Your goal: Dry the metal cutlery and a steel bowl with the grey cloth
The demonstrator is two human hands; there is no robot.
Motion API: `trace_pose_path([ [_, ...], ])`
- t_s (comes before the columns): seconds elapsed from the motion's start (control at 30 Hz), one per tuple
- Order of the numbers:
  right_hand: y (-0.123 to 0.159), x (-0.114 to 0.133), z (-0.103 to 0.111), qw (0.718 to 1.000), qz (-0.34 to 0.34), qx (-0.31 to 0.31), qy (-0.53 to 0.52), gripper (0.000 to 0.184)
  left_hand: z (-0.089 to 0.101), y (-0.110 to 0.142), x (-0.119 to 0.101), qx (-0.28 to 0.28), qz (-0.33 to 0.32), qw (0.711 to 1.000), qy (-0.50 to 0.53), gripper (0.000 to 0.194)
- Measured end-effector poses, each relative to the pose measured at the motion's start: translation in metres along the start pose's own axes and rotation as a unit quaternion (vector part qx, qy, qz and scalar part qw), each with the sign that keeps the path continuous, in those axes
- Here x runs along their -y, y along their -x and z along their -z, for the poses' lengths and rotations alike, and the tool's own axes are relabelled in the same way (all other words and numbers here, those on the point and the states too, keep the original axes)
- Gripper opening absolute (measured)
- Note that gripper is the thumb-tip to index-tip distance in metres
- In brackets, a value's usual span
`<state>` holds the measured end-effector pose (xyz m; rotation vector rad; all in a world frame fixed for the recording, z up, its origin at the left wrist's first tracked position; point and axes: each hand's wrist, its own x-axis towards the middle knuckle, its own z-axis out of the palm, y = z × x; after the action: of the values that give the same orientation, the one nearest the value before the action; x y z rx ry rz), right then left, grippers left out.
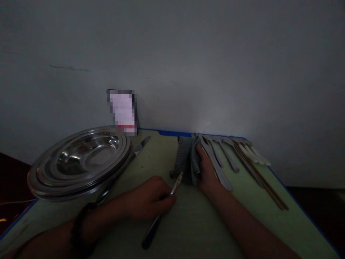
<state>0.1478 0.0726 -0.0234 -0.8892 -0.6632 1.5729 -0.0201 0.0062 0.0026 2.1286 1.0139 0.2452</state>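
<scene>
My left hand (155, 198) is closed around the handle of a table knife (152, 233), which slants up and to the right above the table. The far end of the knife goes into the folds of a grey-green cloth (184, 156) with a checked edge, so most of its blade is hidden. My right hand (207, 169) grips this cloth from the right side, thumb uppermost. Behind my right hand lie several metal utensils, partly covered by it.
Stacked metal plates (81, 187) stand at the left, with another knife (142, 145) beside them. On the right lie metal spoons (229, 158), wooden chopsticks (265, 183) and white spoons (252, 154). A blurred phone-like screen (122, 109) leans on the wall behind the pale green table (194, 230).
</scene>
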Motion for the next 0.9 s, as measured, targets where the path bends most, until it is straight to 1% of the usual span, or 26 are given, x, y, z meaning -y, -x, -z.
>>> trace_pose_path([
  [0.07,0.001,0.000,-0.001,0.999,0.004,-0.016,0.035,0.029,0.000,0.000,-0.001,-0.002,-0.004,1.000,-0.001,0.039],
  [0.13,0.005,0.000,-0.003,0.993,0.024,-0.044,0.103,0.034,0.000,-0.002,-0.003,-0.004,0.007,1.000,0.013,0.039],
  [0.2,0.010,-0.001,-0.006,0.975,0.069,-0.060,0.205,0.040,0.000,-0.004,-0.004,-0.011,0.029,0.999,0.039,0.039],
  [0.27,0.015,-0.003,-0.009,0.947,0.114,-0.050,0.296,0.046,-0.001,-0.007,-0.004,-0.026,0.050,0.996,0.066,0.039],
  [0.3,0.016,-0.003,-0.010,0.937,0.127,-0.038,0.325,0.047,-0.002,-0.008,-0.004,-0.035,0.058,0.995,0.076,0.039],
  [0.37,0.018,-0.005,-0.011,0.927,0.135,-0.019,0.349,0.047,-0.002,-0.009,-0.003,-0.047,0.063,0.993,0.086,0.039],
  [0.43,0.017,-0.006,-0.010,0.928,0.131,-0.020,0.348,0.045,-0.002,-0.009,-0.002,-0.047,0.059,0.994,0.085,0.039],
  [0.5,0.015,-0.005,-0.008,0.936,0.121,-0.038,0.329,0.044,-0.001,-0.007,-0.001,-0.040,0.049,0.995,0.076,0.039],
  [0.57,0.012,-0.004,-0.006,0.948,0.113,-0.076,0.287,0.040,0.000,-0.004,0.000,-0.020,0.027,0.998,0.055,0.037],
  [0.63,0.010,-0.003,-0.005,0.960,0.104,-0.127,0.228,0.035,0.000,-0.002,0.001,0.009,-0.014,1.000,0.026,0.036],
  [0.7,0.008,-0.003,-0.003,0.970,0.094,-0.152,0.167,0.032,0.000,0.000,0.003,0.032,-0.051,0.998,0.004,0.036],
  [0.73,0.008,-0.003,-0.003,0.974,0.090,-0.147,0.146,0.033,0.000,0.000,0.004,0.038,-0.060,0.998,0.000,0.036],
  [0.8,0.007,-0.004,-0.001,0.981,0.093,-0.110,0.130,0.036,0.000,0.001,0.004,0.041,-0.056,0.998,0.003,0.036],
  [0.9,0.008,-0.006,0.002,0.978,0.113,-0.065,0.162,0.040,0.000,0.001,0.001,0.037,-0.033,0.999,0.017,0.035],
])
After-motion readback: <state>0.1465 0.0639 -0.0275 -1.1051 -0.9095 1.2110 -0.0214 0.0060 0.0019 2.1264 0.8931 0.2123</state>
